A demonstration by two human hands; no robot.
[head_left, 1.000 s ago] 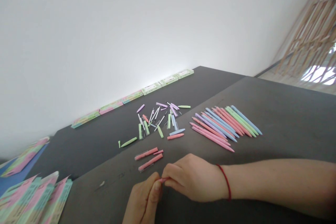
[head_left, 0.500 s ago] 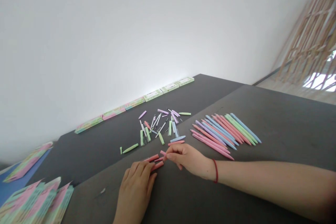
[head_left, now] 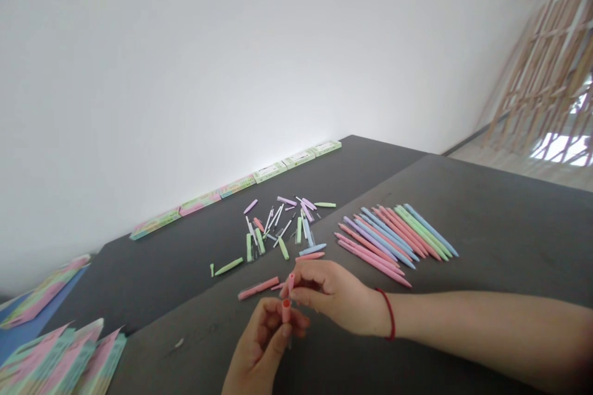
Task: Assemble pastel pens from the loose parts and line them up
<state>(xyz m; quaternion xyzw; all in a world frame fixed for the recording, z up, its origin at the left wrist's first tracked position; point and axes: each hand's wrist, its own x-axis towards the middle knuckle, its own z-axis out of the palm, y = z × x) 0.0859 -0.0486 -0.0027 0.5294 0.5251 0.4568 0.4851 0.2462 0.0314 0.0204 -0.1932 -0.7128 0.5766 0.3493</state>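
My left hand (head_left: 259,352) is lifted above the dark grey table (head_left: 486,228), fingers closed round a short pink pen barrel (head_left: 286,310) held upright with its open end up. My right hand (head_left: 331,293), with a red cord at the wrist, pinches a small pink pen piece (head_left: 291,282) just above and right of that barrel. The two pieces are close but apart. A pink pen part (head_left: 258,288) lies on the table just left of my hands.
A row of assembled pastel pens (head_left: 393,234) lies to the right. Loose pen parts and refills (head_left: 278,225) are scattered behind. Flat pen boxes (head_left: 241,185) line the wall. Pastel packaging sheets (head_left: 60,361) lie at the lower left.
Both hands have lifted off the table. My left hand picked up a pink barrel from the pink parts and raised it; my right hand brought its small pink piece back toward it.
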